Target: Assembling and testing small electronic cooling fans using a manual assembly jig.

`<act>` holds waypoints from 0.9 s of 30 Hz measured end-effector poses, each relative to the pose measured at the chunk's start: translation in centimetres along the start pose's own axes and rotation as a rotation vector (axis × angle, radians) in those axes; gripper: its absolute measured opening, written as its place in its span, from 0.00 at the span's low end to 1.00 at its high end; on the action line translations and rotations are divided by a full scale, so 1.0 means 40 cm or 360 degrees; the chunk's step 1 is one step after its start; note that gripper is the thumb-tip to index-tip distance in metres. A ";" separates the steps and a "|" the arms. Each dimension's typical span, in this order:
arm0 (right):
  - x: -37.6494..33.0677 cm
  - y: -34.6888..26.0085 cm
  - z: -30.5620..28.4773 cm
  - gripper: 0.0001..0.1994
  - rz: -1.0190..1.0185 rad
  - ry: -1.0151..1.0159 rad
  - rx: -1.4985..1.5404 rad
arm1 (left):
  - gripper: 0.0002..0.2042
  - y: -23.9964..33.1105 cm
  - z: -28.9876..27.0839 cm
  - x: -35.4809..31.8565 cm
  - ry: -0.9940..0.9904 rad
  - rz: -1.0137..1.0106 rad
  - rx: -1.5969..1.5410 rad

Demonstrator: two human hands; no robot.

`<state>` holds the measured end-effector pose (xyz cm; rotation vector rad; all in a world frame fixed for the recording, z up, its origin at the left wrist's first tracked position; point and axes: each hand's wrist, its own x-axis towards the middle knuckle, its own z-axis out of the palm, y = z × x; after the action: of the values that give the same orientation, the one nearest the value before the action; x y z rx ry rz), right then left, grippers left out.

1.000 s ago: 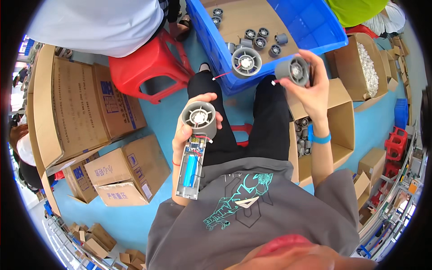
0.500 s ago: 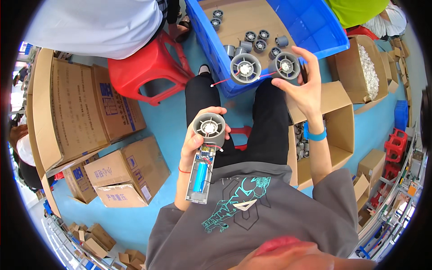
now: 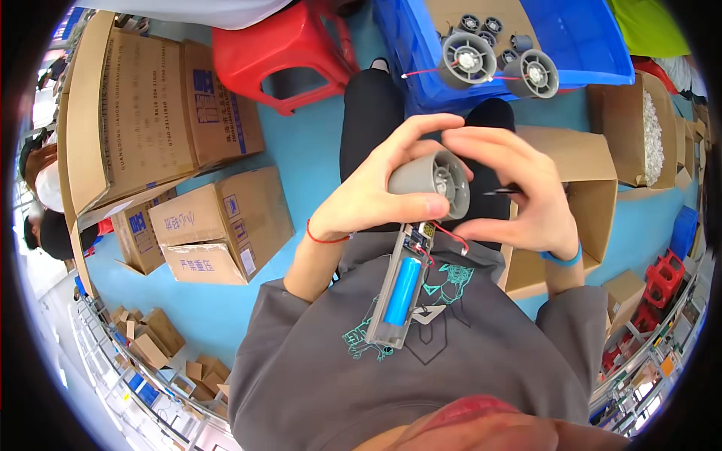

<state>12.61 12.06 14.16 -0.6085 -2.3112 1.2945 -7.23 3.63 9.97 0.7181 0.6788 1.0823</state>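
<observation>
My left hand [image 3: 365, 192] is closed around a grey round fan housing [image 3: 412, 180], which is tilted to the right. Below it extends an open grey handle with a blue cylindrical battery [image 3: 403, 292] and a small circuit board [image 3: 415, 239]. A red wire with a white plug [image 3: 463, 251] hangs from the fan side. My right hand [image 3: 543, 210] curves around the fan's right side, thumb and forefinger apart. A dark slim tool [image 3: 505, 191] is tucked in its curled fingers; its kind is unclear. Two more grey fans, a left one [image 3: 468, 62] and a right one [image 3: 535, 74], sit at the blue bin's near edge.
The blue bin [image 3: 587, 45] beyond my knees holds several smaller-looking fans on cardboard. A red stool [image 3: 282, 49] and cardboard boxes [image 3: 226, 225] are at the left. An open carton [image 3: 602, 218] stands close on the right, beside a box of white pieces [image 3: 651, 143].
My right hand has come down from the fans at the bin to the held fan. My left hand has moved right and tilted the fan unit. The whole view has shifted.
</observation>
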 end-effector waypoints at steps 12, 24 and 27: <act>-0.010 -0.015 0.002 0.31 0.0102 -0.0256 -0.0051 | 0.30 0.009 0.008 -0.022 -0.0094 -0.0303 0.0261; -0.014 -0.006 -0.014 0.32 -0.0001 -0.0066 -0.0097 | 0.30 -0.016 0.008 -0.015 0.0014 -0.0225 -0.0074; -0.013 0.003 -0.016 0.32 -0.0065 -0.0063 -0.0101 | 0.29 -0.036 0.022 -0.006 0.0022 -0.0108 -0.0130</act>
<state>13.41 12.29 14.28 -0.5578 -2.3922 1.2289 -5.86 2.83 9.39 0.6142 0.6625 1.0477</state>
